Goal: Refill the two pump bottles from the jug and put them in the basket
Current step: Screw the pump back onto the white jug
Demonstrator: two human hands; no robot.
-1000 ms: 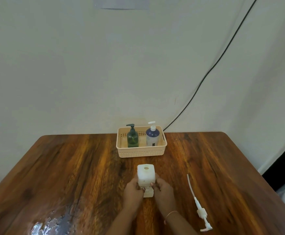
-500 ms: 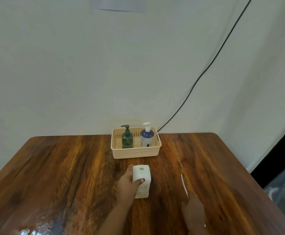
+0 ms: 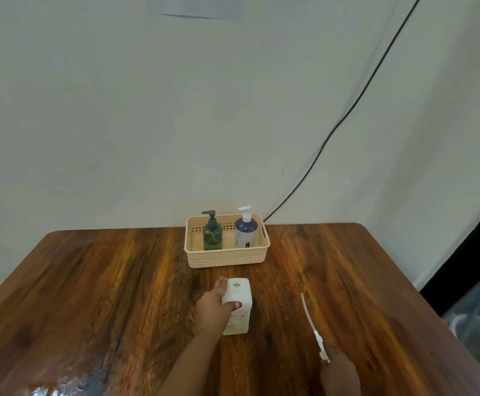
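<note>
Standing jug (image 3: 239,294) fills left hand's (image 3: 211,307) grip; right hand's (image 3: 341,371) grip holds pump (image 3: 310,318).

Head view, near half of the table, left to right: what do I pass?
Wet patch → left hand → jug → pump → right hand.

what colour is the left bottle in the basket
The left bottle is dark green, clearest in the head view.

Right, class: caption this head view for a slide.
Left hand grips open jug, right hand on the detached pump; green bottle, blue bottle in basket.
</note>
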